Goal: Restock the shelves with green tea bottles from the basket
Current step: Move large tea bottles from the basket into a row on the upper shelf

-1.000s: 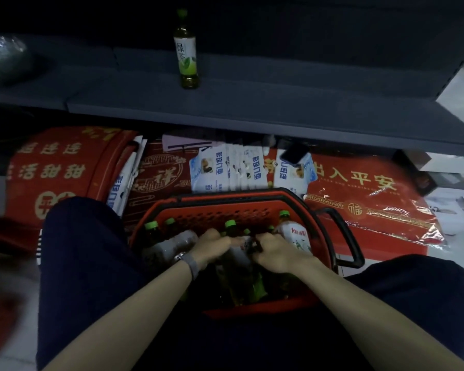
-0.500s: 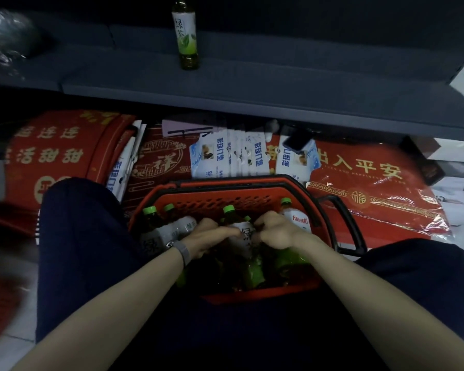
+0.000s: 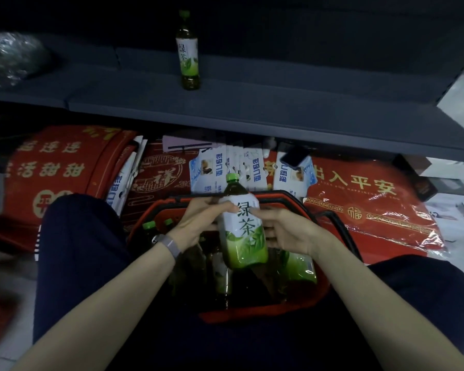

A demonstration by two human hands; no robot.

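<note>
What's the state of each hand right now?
Left hand: closed, gripping the green tea bottle.
Right hand: closed, gripping the same bottle from the other side.

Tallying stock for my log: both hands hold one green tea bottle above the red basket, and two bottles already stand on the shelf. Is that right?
Not quite. Only one bottle stands on the shelf, as the head view shows. The rest holds: the left hand and right hand both hold one green tea bottle above the red basket.
</note>
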